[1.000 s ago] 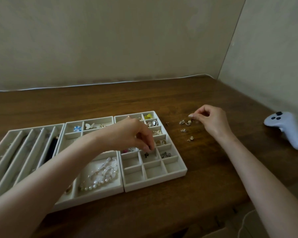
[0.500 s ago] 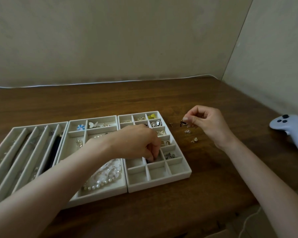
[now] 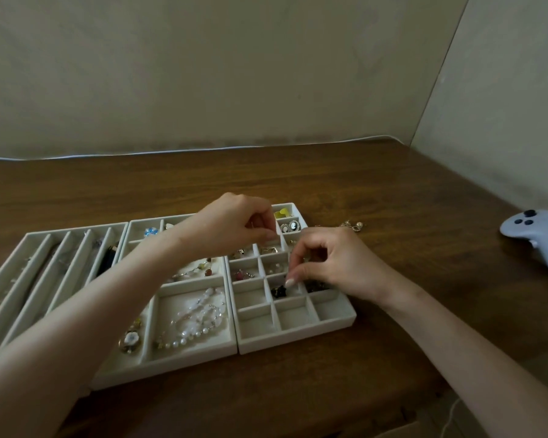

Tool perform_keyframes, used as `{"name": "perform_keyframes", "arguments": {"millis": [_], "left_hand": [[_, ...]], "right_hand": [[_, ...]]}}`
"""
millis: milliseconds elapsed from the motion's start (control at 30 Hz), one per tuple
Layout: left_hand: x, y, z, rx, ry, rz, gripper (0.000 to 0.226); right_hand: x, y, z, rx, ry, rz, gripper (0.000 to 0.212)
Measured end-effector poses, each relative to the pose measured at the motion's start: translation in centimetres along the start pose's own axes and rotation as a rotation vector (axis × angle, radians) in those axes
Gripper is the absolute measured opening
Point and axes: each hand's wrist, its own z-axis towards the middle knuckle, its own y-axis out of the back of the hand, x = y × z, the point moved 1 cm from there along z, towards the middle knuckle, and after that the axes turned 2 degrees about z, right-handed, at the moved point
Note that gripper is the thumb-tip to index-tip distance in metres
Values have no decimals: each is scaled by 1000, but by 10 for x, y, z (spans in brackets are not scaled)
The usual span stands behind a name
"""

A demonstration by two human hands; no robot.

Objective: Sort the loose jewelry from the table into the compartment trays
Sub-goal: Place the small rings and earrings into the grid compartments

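Well, black piece point(image 3: 279, 291): lies in a middle-column cell of the grid tray point(image 3: 298, 343), just below the right hand's fingertips.
Right hand point(image 3: 332, 263): over the grid tray, fingers curled, thumb and forefinger drawn together; whether they pinch anything I cannot tell.
Left hand point(image 3: 231, 226): over the tray's far cells, fingers curled toward the thumb; a held item cannot be made out.
Grid tray contents: yellow piece point(image 3: 280, 213) and cameo earrings point(image 3: 290, 226) in far cells, a red piece point(image 3: 239, 275) in the left column; the near row is bare.
Middle tray point(image 3: 165, 366): touches the grid tray; holds a pearl strand point(image 3: 193, 320), a flower pendant point(image 3: 130, 338) and a blue piece point(image 3: 151, 231).
Slotted tray point(image 3: 73, 231): leftmost, cut off by the frame; a dark item point(image 3: 108, 260) lies in one slot, the rest blurred.
Loose earrings point(image 3: 351, 225): on the table point(image 3: 393, 184), just beyond the right hand.
Controller point(image 3: 535, 235): white, far right, partly cut off.
Hidden: the hands cover several cells.
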Motion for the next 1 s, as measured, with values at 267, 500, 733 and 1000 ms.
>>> {"name": "perform_keyframes", "arguments": {"millis": [267, 500, 733, 1000], "left_hand": [[-2, -1, 0, -26, -18, 13, 10], [-10, -7, -2, -50, -75, -8, 5], [-15, -15, 7, -85, -74, -2, 8], [-18, -33, 51, -97, -37, 83, 7]], "right_hand": [[-3, 14, 0, -48, 26, -54, 3], [-29, 46, 2, -237, -27, -40, 6], [-71, 80, 6, -437, -132, -85, 6], [-92, 82, 7, -478, -195, -173, 7]]}}
